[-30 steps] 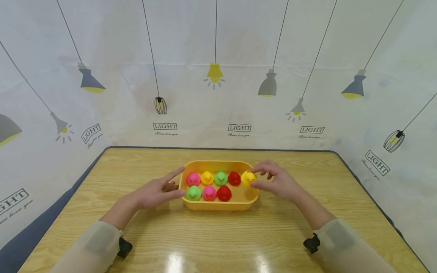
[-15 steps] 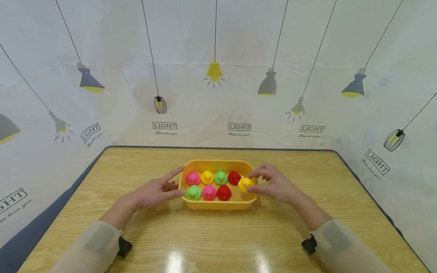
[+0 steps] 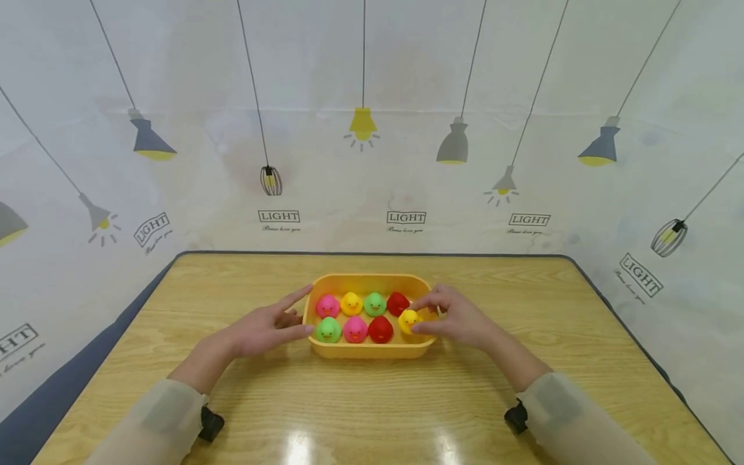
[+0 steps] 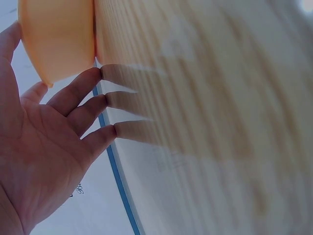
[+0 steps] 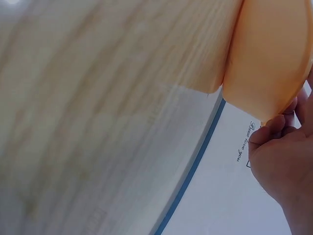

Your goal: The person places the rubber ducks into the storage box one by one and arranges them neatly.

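A yellow-orange plastic tray (image 3: 369, 351) stands on the table with several rubber ducks in two rows. My right hand (image 3: 462, 321) reaches over the tray's right end and pinches a yellow rubber duck (image 3: 409, 320) between thumb and fingers. That duck is beside the front red duck (image 3: 380, 330) and the back red duck (image 3: 398, 303). My left hand (image 3: 263, 330) touches the tray's left end with thumb and index finger spread along the rim. In the left wrist view, the other fingers (image 4: 78, 93) are loosely extended beside the tray wall (image 4: 58, 44).
Pink (image 3: 328, 306), yellow (image 3: 351, 303) and green (image 3: 374, 304) ducks fill the back row leftward of the red one. In front sit a green duck (image 3: 328, 330) and a pink duck (image 3: 355, 329). A lamp-printed cloth (image 3: 325, 142) hangs behind the wooden table (image 3: 349, 413).
My right hand has moved the yellow duck from the tray's right back corner forward and left, next to the front red duck. The left hand has kept its place at the left end.
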{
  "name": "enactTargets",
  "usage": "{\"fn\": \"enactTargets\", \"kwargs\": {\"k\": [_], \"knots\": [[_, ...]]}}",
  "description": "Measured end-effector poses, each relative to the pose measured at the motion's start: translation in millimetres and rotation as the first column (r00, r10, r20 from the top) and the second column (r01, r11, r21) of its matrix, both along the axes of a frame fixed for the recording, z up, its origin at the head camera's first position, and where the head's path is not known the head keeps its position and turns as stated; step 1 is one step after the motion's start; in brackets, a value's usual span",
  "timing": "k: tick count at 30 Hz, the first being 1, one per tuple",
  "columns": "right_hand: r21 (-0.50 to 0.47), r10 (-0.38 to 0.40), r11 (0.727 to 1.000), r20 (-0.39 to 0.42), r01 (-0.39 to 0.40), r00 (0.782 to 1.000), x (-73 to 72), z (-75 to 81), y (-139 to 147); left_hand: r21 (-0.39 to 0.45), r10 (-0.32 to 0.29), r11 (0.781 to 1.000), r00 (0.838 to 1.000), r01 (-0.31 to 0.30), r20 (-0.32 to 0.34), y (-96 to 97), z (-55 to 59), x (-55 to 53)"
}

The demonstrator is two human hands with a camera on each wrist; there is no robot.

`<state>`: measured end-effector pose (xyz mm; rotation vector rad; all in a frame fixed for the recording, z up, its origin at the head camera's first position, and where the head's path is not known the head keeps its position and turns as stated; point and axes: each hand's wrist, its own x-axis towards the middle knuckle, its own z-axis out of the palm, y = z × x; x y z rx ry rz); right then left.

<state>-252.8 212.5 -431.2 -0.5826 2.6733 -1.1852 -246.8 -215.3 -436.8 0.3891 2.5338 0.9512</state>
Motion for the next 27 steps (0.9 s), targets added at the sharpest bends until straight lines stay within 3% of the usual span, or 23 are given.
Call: {"fn": "enactTargets", "kwargs": {"k": [8, 16, 27], "knots": [[0.009, -0.004, 1.0, -0.012, 0.005, 1.0, -0.2, -0.1, -5, -0.011, -0.009, 1.0, 1.0, 0.009, -0.011, 1.7, 3.5, -0.6], [0.098, 0.015, 0.995, -0.049, -0.01, 0.999, -1.9, 2.8, -10, -0.005, -0.012, 1.0, 1.0, 0.012, -0.005, 1.1, 2.8, -0.9], [0.28, -0.004, 0.96, 0.043, -0.008, 0.999, -4.5, 13.1, -21, -0.003, -0.013, 1.0, 1.0, 0.013, 0.002, 1.2, 0.1, -0.6]]}}
